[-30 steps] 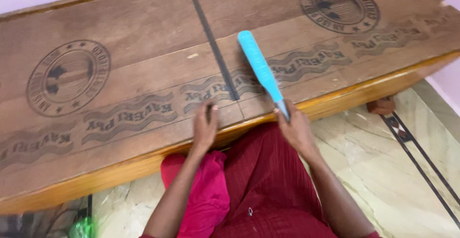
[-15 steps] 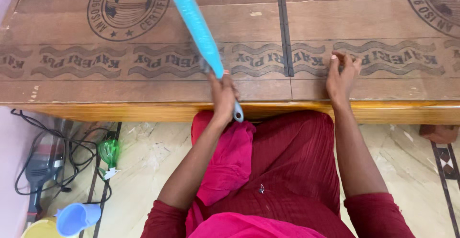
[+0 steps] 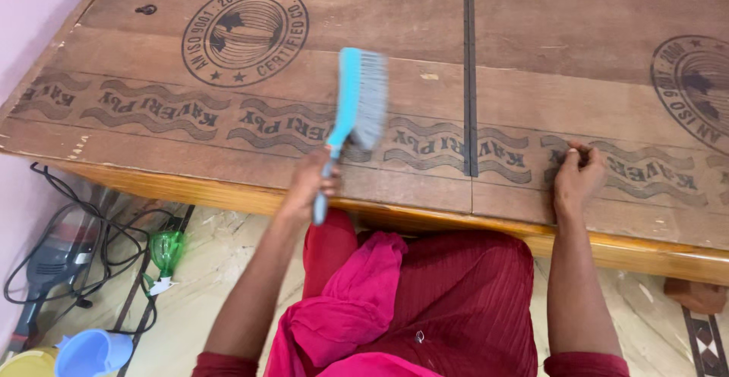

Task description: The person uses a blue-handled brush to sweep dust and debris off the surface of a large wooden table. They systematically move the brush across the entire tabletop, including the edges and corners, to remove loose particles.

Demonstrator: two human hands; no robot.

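I'm seeing the brush [image 3: 355, 104] gripped by its handle in my left hand [image 3: 310, 183]: light blue plastic, long narrow back, grey bristles facing right, slightly blurred. It's lying tilted over the board [image 3: 425, 12], head pointing away from me, handle end sticking out below the fist, past the board's near edge. Bristles are sitting over the printed wavy band; contact unclear.

Brush [image 3: 358, 102] now bristle-side right (left hand [image 3: 310, 182] lower), nearer seam [image 3: 469, 73].

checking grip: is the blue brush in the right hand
No, the left hand grips the blue brush; the right hand rests on the board.
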